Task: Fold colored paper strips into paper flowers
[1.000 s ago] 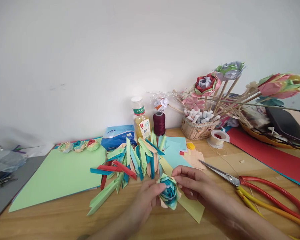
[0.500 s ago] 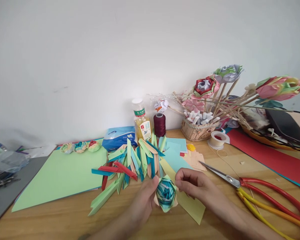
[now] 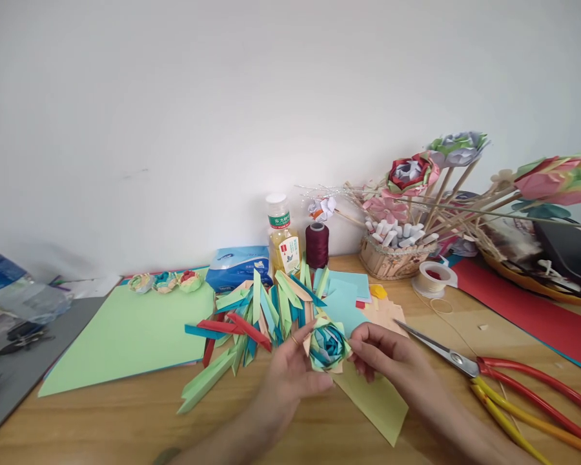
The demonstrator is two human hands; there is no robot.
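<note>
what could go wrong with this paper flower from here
The left hand holds the paper flower, with the right hand at its edge: too firm a squeeze might crease the folded petals. The scissors lie close by, so the right hand could brush their pointed tip.

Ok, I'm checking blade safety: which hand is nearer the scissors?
Right. The right hand is beside the scissors, near the blades; the left hand is farther left, holding the paper flower.

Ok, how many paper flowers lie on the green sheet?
3, in a row at the far edge of the sheet: pale flower left, blue-centred flower middle, red-centred flower right. None seems hidden.
</note>
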